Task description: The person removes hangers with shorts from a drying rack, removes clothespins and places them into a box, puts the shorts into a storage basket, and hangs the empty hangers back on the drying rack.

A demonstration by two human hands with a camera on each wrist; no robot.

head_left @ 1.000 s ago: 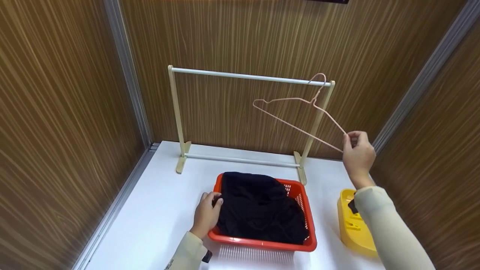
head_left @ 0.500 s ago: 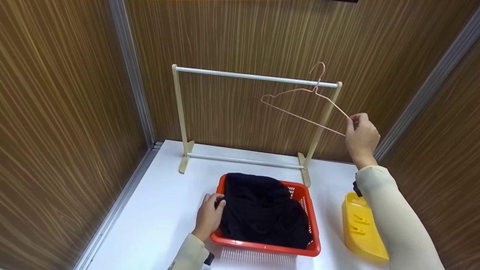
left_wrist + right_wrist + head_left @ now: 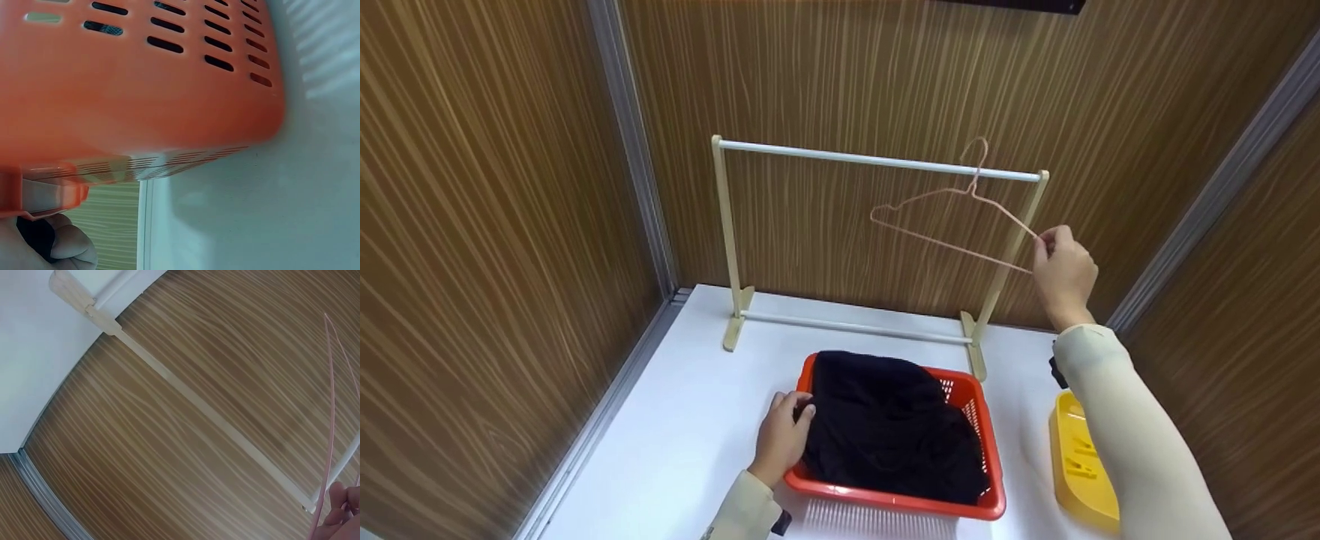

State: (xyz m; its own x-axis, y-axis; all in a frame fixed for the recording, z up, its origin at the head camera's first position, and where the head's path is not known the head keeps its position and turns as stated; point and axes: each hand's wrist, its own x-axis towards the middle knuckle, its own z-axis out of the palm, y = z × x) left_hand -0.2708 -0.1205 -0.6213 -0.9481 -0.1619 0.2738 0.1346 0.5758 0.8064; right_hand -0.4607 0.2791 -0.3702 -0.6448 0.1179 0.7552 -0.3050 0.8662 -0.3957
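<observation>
A pink wire clothes hanger (image 3: pixel 931 240) is up in the air at the rack's right side. My right hand (image 3: pixel 1065 271) pinches it by its right shoulder between thumb and fingers. In the head view its hook overlaps the rack's white top rail (image 3: pixel 840 156); whether they touch I cannot tell. Black cloth (image 3: pixel 896 431) fills a red plastic basket (image 3: pixel 997 480) on the white table. At the basket's left rim, my left hand (image 3: pixel 781 435) pinches black material, visible between thumb and fingers in the left wrist view. How much it grips is hidden.
Behind the basket, the rack stands on wooden feet (image 3: pixel 733 334) against a wood-grain wall (image 3: pixel 825 247). A yellow tray (image 3: pixel 1084 499) with yellow clips (image 3: pixel 1080 469) sits at the right, partly behind my right sleeve. More wood-grain panels flank both sides.
My right hand has risen with the hanger, then shifted slightly left against the rack, and the hanger has tilted more level. My left hand keeps its place at the basket.
</observation>
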